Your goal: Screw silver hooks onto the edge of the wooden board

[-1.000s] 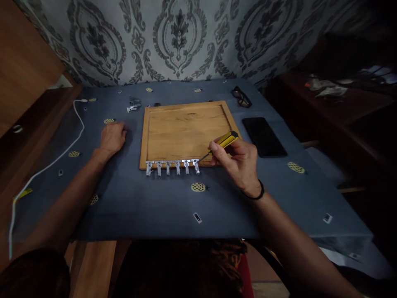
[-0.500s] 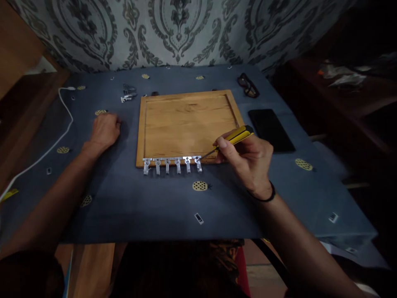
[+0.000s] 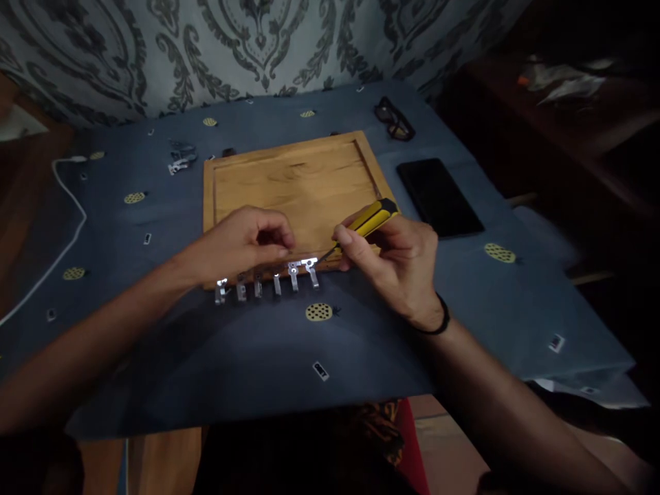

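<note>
My right hand [image 3: 399,265] grips a yellow-and-black screwdriver [image 3: 370,217], its handle tilted up to the right. The thin shaft points down left, its tip at the rightmost metal bracket [image 3: 312,271]; whether it touches is unclear. Several such small T-topped silvery brackets line the near edge of a framed wooden panel [image 3: 293,182], their arms hanging over it. Above that edge hovers my left hand [image 3: 242,240], fingers curled and thumb and fingertips nearly together by the brackets on the right side. Anything in that pinch is too small to make out.
More metal brackets [image 3: 180,158] lie at the back left of the blue tablecloth [image 3: 247,385]. Dark glasses [image 3: 394,120] and a black tablet-like slab [image 3: 439,198] are right of the panel. A white cable [image 3: 77,206] runs along the left.
My left hand has come rightward from the cloth to above the panel's near edge. My right hand keeps the screwdriver at the rightmost bracket. The whole view has shifted slightly.
</note>
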### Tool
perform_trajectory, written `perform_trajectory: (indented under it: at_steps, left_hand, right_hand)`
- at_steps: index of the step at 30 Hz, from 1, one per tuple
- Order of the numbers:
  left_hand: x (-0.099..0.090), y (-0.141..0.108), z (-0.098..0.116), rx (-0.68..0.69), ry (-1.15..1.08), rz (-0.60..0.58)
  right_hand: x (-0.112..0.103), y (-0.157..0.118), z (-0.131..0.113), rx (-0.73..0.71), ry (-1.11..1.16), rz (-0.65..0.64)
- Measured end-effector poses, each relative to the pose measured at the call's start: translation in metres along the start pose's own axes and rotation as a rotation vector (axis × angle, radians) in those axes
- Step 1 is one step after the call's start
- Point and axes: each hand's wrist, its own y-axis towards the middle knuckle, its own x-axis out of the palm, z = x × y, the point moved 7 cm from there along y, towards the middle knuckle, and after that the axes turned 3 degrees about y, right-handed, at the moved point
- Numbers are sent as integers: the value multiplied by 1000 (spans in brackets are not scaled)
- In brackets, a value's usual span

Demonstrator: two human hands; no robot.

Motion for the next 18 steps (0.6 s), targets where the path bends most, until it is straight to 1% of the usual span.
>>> perform_trajectory:
  at_steps: [1, 3, 6, 10, 15, 18]
  left_hand:
    - [8, 6, 0, -8, -29, -61]
    - [18, 15, -1, -14, -54, -125]
    - [23, 23, -1, 7, -34, -153]
    - [30, 28, 1, 33, -25, -196]
    - [36, 28, 4, 32, 61, -202]
    - [37, 28, 7, 28, 114, -163]
  right_hand:
    - [0, 0, 0, -6, -5, 3]
    - [-1, 1, -2, -26, -4, 4]
    - [-2, 2, -5, -51, -10, -5]
    - [-3, 3, -8, -84, -35, -27]
    - [-3, 3, -9, -99, -36, -48]
    - [-4, 2, -11, -122, 6, -38]
